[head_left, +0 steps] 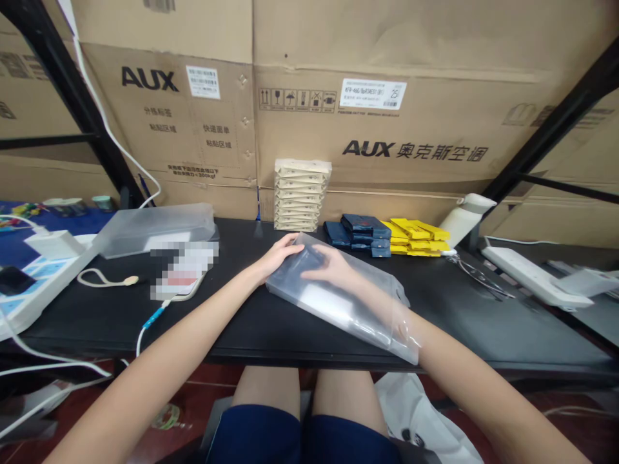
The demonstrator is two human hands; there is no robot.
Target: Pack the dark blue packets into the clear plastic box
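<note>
The right hand [333, 267] sits inside a clear plastic sleeve [338, 303], which lies flat on the black table [459, 316] and covers the wrist and forearm. Its fingers [314, 272] lie loosely spread and flat within the sleeve, clamped on nothing that can be made out. The left hand [280, 254] rests on the far end of the sleeve, just beside the right fingers, with its fingers together and pressed against the plastic. Beyond the fingers stand a stack of beige cartons [300, 194], dark blue packets [360, 233] and yellow packets [413, 236]. A white bottle [467, 219] lies further right. To the left of the fingers sits a frosted plastic box [155, 229].
</note>
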